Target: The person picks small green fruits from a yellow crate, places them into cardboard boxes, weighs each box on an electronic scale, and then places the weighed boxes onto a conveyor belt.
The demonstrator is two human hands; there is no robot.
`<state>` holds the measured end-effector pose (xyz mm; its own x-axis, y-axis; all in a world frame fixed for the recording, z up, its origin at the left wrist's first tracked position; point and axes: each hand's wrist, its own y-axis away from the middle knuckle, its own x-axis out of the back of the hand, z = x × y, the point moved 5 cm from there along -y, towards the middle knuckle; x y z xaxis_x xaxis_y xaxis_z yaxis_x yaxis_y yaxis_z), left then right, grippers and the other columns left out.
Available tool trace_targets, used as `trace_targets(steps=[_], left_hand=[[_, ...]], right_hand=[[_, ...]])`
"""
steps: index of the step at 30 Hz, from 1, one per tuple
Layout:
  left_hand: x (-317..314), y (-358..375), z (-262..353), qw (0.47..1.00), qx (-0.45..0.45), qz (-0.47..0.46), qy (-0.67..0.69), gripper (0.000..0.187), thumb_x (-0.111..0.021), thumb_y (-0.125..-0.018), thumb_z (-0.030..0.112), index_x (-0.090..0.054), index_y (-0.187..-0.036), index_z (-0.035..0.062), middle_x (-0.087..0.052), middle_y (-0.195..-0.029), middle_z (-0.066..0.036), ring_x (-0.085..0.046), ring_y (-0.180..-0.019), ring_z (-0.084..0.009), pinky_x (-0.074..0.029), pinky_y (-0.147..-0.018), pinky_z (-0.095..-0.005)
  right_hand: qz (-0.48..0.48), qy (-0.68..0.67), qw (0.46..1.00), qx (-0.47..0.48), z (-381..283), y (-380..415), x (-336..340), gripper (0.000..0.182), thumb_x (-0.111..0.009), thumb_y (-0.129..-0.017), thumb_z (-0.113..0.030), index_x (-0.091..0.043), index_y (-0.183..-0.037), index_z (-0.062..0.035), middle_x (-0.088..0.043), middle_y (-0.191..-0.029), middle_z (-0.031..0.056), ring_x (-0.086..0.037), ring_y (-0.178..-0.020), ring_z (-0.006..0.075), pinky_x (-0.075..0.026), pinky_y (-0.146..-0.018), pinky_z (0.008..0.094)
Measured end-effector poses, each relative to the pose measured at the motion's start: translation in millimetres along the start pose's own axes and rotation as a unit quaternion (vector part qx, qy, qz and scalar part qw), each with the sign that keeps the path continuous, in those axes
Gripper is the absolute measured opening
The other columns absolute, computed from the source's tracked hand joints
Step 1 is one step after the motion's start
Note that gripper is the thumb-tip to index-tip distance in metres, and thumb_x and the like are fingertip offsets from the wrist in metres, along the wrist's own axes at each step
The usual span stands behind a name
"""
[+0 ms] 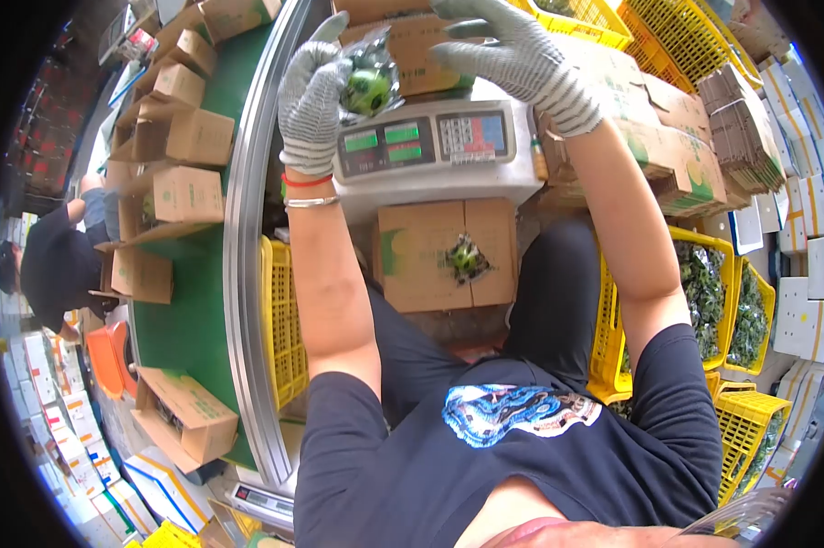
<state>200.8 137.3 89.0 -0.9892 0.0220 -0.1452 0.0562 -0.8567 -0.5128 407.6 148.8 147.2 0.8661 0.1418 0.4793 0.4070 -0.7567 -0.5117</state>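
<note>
Both my hands wear grey-white striped gloves. My left hand (313,102) is closed on a bagged green fruit (368,91); its clear plastic wrap is crinkled, and the exact kind of fruit cannot be made out. My right hand (512,57) has its fingers spread and holds nothing. It hovers at the right side of an open cardboard carton (421,62), which stands on the weighing scale. Below the hands the scale's panel (421,142) shows green lit displays and a keypad. Another bagged green fruit (468,259) lies on a closed cardboard box (421,265) between my knees.
To the left runs a green conveyor belt (188,333) with a metal rail (248,274) and several cartons. Yellow crates (748,438) of bagged produce stand at the right, near stacked flattened cartons (741,128). A person (60,265) in dark clothes is beyond the belt.
</note>
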Motion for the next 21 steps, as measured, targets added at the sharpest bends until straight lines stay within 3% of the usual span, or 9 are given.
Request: trace_targets(steps=[2,4,6,8,11,14,15,18,21], left_hand=[[-20,0,10,0.996,-0.053,-0.072,0.029,0.011,-0.057,-0.082,0.011,-0.062,-0.084,0.0015,-0.056,-0.123,-0.015,-0.057,-0.081,-0.0097,-0.047,-0.068,-0.0243],[-31,11,11,0.992,0.006,-0.117,-0.049,0.015,-0.063,-0.082,0.015,-0.064,-0.087,0.0003,-0.058,-0.121,-0.012,-0.056,-0.085,-0.0099,-0.046,-0.073,-0.0229],[-25,10,12,0.992,-0.033,-0.093,-0.08,0.017,-0.066,-0.084,0.016,-0.066,-0.093,0.0014,-0.06,-0.116,-0.009,-0.056,-0.083,-0.009,-0.045,-0.074,-0.0219],[-13,9,20,0.997,-0.008,-0.039,-0.063,0.017,-0.066,-0.085,0.015,-0.067,-0.095,0.0021,-0.061,-0.114,-0.009,-0.057,-0.083,-0.0088,-0.045,-0.074,-0.0217],[20,3,1,0.999,0.025,-0.005,-0.048,0.021,-0.062,-0.088,0.015,-0.064,-0.106,0.0029,-0.062,-0.11,-0.006,-0.057,-0.089,-0.0092,-0.046,-0.08,-0.0219],[30,-8,-20,0.997,0.024,0.011,-0.066,0.03,-0.061,-0.088,0.016,-0.06,-0.114,0.0024,-0.062,-0.107,-0.006,-0.058,-0.093,-0.0112,-0.047,-0.083,-0.0233],[35,-11,-28,0.996,0.032,0.032,-0.083,0.031,-0.062,-0.087,0.016,-0.059,-0.114,0.0021,-0.062,-0.108,-0.007,-0.058,-0.094,-0.0115,-0.047,-0.084,-0.0237],[40,-21,-47,0.987,0.025,0.074,-0.14,0.038,-0.063,-0.086,0.015,-0.055,-0.119,-0.0006,-0.059,-0.112,-0.01,-0.058,-0.096,-0.0146,-0.047,-0.086,-0.0249],[52,-34,-66,0.972,0.01,0.107,-0.209,0.047,-0.063,-0.085,0.016,-0.049,-0.126,-0.0038,-0.057,-0.117,-0.011,-0.056,-0.1,-0.0171,-0.046,-0.088,-0.0254]], right_hand=[[-0.069,-0.162,0.984,-0.012,7,6,-34,0.076,-0.079,-0.072,-0.024,-0.037,-0.133,-0.0062,-0.054,-0.113,0.0083,-0.054,-0.102,0.0167,-0.049,-0.082,0.0319],[-0.116,-0.333,0.924,-0.147,13,17,-57,0.072,-0.076,-0.074,-0.015,-0.035,-0.133,-0.006,-0.056,-0.11,0.0102,-0.056,-0.1,0.0184,-0.048,-0.083,0.0308],[-0.011,-0.134,0.988,-0.078,2,35,-40,0.028,-0.066,-0.079,-0.008,-0.062,-0.107,-0.0054,-0.065,-0.089,0.003,-0.061,-0.08,0.0089,-0.052,-0.075,0.0248],[0.003,-0.207,0.973,-0.106,46,58,-42,0.038,-0.071,-0.076,-0.014,-0.058,-0.109,-0.0014,-0.065,-0.085,0.0069,-0.062,-0.079,0.0111,-0.053,-0.071,0.0243],[0.018,-0.245,0.927,-0.284,80,109,-69,0.027,-0.069,-0.076,-0.008,-0.059,-0.101,-0.0014,-0.066,-0.083,0.0078,-0.063,-0.076,0.0119,-0.053,-0.07,0.0246],[0.0,-0.164,0.947,-0.277,129,162,-143,0.019,-0.068,-0.076,-0.007,-0.061,-0.093,-0.0021,-0.065,-0.084,0.0077,-0.062,-0.077,0.0137,-0.053,-0.069,0.0272],[-0.023,-0.197,0.896,-0.397,146,185,-172,0.021,-0.068,-0.076,-0.009,-0.061,-0.095,-0.0023,-0.066,-0.085,0.0086,-0.062,-0.078,0.0157,-0.052,-0.072,0.0292],[-0.123,0.041,0.899,-0.418,180,226,-217,0.031,-0.065,-0.076,-0.015,-0.061,-0.105,-0.0059,-0.065,-0.095,0.015,-0.063,-0.087,0.0272,-0.05,-0.081,0.0322],[-0.009,0.062,0.957,-0.283,156,187,-167,0.031,-0.065,-0.074,-0.011,-0.06,-0.105,-0.0049,-0.064,-0.095,0.0159,-0.062,-0.09,0.0288,-0.049,-0.082,0.034]])
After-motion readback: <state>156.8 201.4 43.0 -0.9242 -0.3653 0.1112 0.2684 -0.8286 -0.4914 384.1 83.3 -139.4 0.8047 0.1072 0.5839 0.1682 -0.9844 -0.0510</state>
